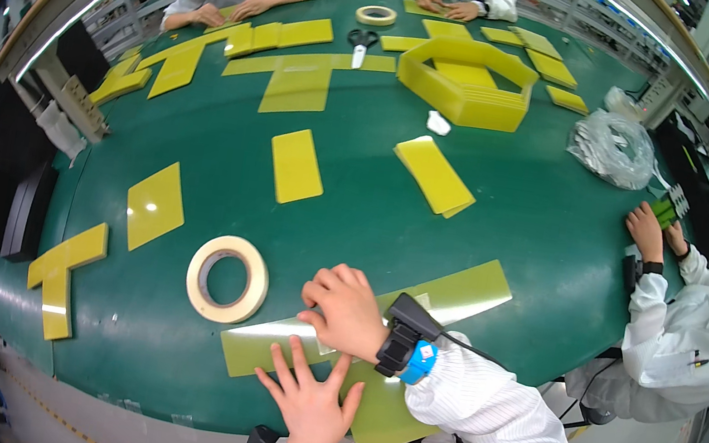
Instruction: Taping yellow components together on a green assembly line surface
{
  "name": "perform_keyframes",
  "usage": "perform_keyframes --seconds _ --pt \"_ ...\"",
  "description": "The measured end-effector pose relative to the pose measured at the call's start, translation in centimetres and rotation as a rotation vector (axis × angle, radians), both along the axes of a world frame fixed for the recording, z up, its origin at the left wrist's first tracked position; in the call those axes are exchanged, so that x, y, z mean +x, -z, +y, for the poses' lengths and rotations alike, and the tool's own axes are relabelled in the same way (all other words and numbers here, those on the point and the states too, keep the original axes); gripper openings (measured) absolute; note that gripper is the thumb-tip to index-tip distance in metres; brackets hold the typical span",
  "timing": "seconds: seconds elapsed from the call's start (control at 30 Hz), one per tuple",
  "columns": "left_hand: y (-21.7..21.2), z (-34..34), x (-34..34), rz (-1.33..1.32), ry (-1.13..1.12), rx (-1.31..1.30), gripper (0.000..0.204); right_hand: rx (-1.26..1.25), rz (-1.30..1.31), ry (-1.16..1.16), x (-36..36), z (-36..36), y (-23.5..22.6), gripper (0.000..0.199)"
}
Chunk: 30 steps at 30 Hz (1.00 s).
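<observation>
Flat translucent yellow-green sheets lie in front of me: a long strip (465, 289) runs slantwise under my hands, and a wider sheet (385, 414) meets it on the near side, forming a T. My left hand (310, 406) rests palm down with fingers spread over the strip's left part. Just beyond it, my right hand (348, 310) reaches across above the strip with fingers curled; what they hold, if anything, is hidden. A pale tape piece shows on the strip beside the right wrist. Left of my hands lies a cream tape roll (198, 276).
Yellow sheets (297, 167) and joined T-shaped pieces (63, 279) lie around the green table (362, 168). Farther off are a yellow six-sided frame (490, 113), scissors (360, 46), another tape roll (376, 16) and a clear plastic bundle (613, 148). Other people work at the far and right edges.
</observation>
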State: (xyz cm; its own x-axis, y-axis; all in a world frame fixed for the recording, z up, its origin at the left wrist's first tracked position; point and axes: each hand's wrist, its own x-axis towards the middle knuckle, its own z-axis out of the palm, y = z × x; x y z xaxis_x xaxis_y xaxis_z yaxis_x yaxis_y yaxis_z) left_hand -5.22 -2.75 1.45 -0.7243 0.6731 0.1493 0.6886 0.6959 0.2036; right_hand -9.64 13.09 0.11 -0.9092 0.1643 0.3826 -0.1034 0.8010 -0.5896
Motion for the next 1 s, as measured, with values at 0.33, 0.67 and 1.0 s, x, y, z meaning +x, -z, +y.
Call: perform_keyframes --seconds 0.33,0.67,1.0 --pt "0.8 -0.5 -0.1 -0.102 -0.012 -0.044 0.053 0.255 0.077 -0.278 2.9 -4.9 -0.9 0.017" --pt "0.5 -0.4 -0.2 -0.048 0.006 -0.017 0.07 0.115 0.106 -0.288 2.7 -2.8 -0.8 0.012" --pt "-2.2 0.3 -0.3 -0.013 -0.011 -0.142 0.053 -0.03 -0.056 -0.233 0.6 1.4 -0.7 0.013"
